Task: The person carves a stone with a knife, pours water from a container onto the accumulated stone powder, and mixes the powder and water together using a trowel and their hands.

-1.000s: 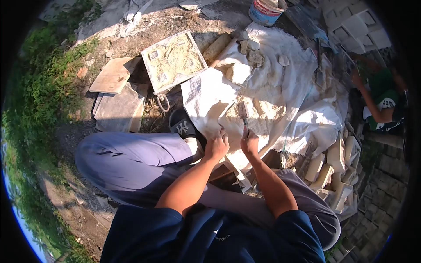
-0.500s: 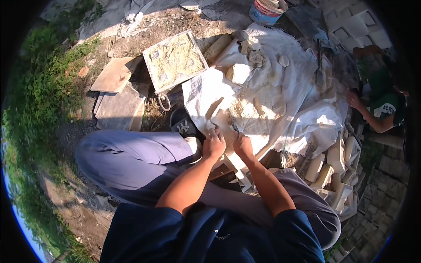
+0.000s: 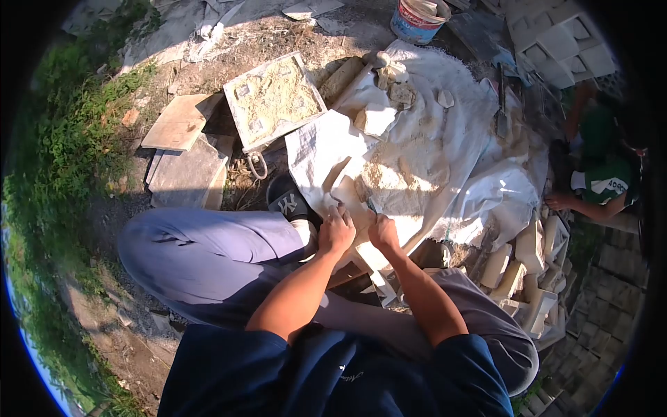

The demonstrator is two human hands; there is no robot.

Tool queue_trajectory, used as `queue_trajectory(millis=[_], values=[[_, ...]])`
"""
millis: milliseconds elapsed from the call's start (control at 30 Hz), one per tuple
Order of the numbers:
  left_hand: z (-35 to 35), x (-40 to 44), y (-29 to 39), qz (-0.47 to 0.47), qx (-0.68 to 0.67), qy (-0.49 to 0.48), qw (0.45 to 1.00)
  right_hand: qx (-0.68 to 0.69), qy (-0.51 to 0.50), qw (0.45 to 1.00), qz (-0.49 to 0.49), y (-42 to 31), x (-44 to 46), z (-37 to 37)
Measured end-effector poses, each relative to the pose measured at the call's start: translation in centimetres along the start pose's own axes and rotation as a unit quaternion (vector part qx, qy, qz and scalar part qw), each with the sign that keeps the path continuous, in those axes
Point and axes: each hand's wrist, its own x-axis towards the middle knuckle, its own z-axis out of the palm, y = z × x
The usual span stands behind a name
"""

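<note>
My left hand [image 3: 338, 231] is closed around the handle of what looks like a trowel, whose thin bent neck [image 3: 336, 199] sticks out ahead of the fingers. Close beside it, my right hand [image 3: 383, 232] grips a second narrow tool [image 3: 371, 205]; its far end is hard to make out. Both tools reach over a white woven sheet [image 3: 323, 142] just in front of my lap. Pale powdery mix [image 3: 399, 174] is heaped on that sheet beyond the hands. A whitish block [image 3: 375, 119] lies farther up it.
A square tray [image 3: 240, 124] of the pale material stands left, beside flat boards [image 3: 184, 177]. Cast blocks [image 3: 528, 250] are piled at right. A bucket [image 3: 419, 22] stands at the back. Another person [image 3: 601, 149] in green sits at far right.
Both hands stay nearly in place, with the tools shifting slightly over the sheet. At the right, the other person's arm has moved lower.
</note>
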Motion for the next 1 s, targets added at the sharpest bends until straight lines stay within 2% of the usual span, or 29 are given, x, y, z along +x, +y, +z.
queue_trajectory(millis=[133, 200, 267, 367, 400, 533, 600, 667, 767, 900, 1000], values=[[-2.0, 0.1, 1.7, -0.066, -0.001, -0.068, 0.996, 0.025, 0.002, 1.000, 0.002, -1.7, 0.6, -1.6], [-2.3, -0.3, 1.5, -0.078, -0.015, -0.094, 0.992, 0.046, 0.059, 0.997, -0.034, -1.3, 0.5, -1.3], [-1.6, 0.0, 1.3, -0.048, 0.013, -0.076, 0.996, 0.034, 0.071, 0.996, -0.044, -0.2, 0.6, 0.0], [-1.4, 0.1, 1.0, -0.016, -0.001, -0.039, 0.999, 0.007, -0.006, 1.000, -0.004, 0.7, 0.6, 0.3], [-1.4, 0.1, 0.9, -0.002, 0.004, -0.033, 0.999, 0.008, -0.004, 1.000, -0.004, 0.5, 0.9, -0.2], [-1.0, 0.1, 0.6, 0.002, 0.019, -0.036, 0.999, 0.004, 0.038, 0.999, -0.034, -0.8, 1.2, -1.1], [-1.1, -0.1, 0.5, -0.039, 0.010, -0.065, 0.997, 0.047, 0.074, 0.995, -0.041, -1.2, 0.6, -1.0], [-1.4, 0.1, 1.2, -0.069, -0.003, -0.089, 0.994, 0.045, 0.060, 0.997, -0.017, -0.5, 0.4, 0.0], [-1.0, 0.3, 0.9, -0.035, -0.008, -0.049, 0.998, 0.008, -0.003, 1.000, -0.007, 0.0, 0.4, -0.2], [-1.8, 0.3, 1.6, -0.044, 0.009, -0.061, 0.997, 0.019, 0.065, 0.997, -0.042, -1.1, 0.8, -1.1], [-1.5, -0.1, 1.0, -0.054, 0.014, -0.068, 0.996, 0.055, 0.067, 0.996, -0.027, -1.3, 0.2, -0.4]])
